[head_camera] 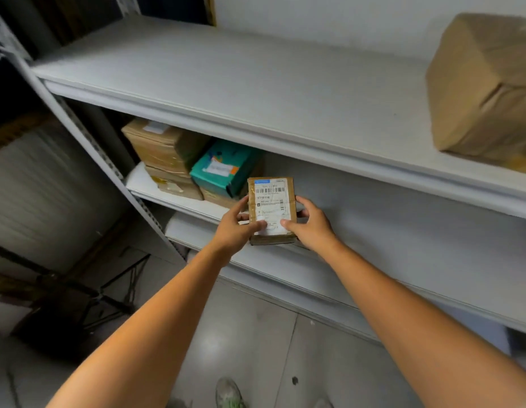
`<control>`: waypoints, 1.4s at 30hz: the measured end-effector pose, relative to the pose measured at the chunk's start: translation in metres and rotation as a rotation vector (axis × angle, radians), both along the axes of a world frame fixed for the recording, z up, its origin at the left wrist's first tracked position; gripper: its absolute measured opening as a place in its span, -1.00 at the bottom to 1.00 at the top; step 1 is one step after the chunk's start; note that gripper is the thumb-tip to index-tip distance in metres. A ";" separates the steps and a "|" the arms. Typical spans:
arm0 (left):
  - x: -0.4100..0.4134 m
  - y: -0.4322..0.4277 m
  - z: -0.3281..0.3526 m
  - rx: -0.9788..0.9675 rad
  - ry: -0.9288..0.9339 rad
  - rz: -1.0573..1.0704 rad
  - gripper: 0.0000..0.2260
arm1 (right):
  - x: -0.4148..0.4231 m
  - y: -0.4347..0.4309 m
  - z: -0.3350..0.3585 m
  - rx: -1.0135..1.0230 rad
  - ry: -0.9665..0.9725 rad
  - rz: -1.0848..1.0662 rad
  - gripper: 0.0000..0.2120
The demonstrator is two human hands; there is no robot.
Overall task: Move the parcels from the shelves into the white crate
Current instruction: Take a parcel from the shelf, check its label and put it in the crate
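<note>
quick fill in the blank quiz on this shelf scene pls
1. The left hand and right hand hold a small parcel whose white label shows a printed ____.
2. The large brown parcel sits at the ____ end of the upper shelf.
3. Stacked brown boxes stand ____ of the teal box.
Missing: barcode; right; left.
</note>
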State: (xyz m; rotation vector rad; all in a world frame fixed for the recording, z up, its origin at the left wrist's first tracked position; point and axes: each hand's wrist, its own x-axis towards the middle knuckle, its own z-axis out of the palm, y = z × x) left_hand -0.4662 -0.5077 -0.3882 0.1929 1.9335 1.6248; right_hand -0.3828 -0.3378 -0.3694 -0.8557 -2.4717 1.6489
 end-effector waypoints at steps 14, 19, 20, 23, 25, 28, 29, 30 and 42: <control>0.002 0.101 -0.095 0.056 -0.061 -0.100 -0.41 | 0.023 0.073 -0.084 0.073 -0.033 -0.249 -0.46; 0.016 0.128 -0.107 0.067 -0.020 -0.170 -0.40 | 0.041 0.095 -0.099 0.077 -0.043 -0.307 -0.50; 0.020 0.135 -0.107 0.071 -0.012 -0.182 -0.40 | 0.046 0.099 -0.100 0.074 -0.043 -0.328 -0.50; 0.029 0.154 -0.109 0.080 0.005 -0.209 -0.41 | 0.057 0.111 -0.104 0.086 -0.048 -0.374 -0.47; 0.036 0.163 -0.112 0.088 0.002 -0.218 -0.41 | 0.063 0.118 -0.105 0.094 -0.050 -0.394 -0.43; 0.041 0.169 -0.115 0.089 0.007 -0.235 -0.42 | 0.070 0.125 -0.105 0.092 -0.065 -0.403 -0.39; 0.041 0.170 -0.115 0.085 0.013 -0.241 -0.42 | 0.072 0.127 -0.105 0.090 -0.069 -0.400 -0.38; 0.041 0.170 -0.116 0.072 0.023 -0.246 -0.41 | 0.072 0.127 -0.104 0.086 -0.076 -0.391 -0.38; 0.015 0.102 -0.054 -0.385 0.190 -0.282 -0.57 | 0.043 0.105 -0.040 0.404 -0.310 -0.056 -0.53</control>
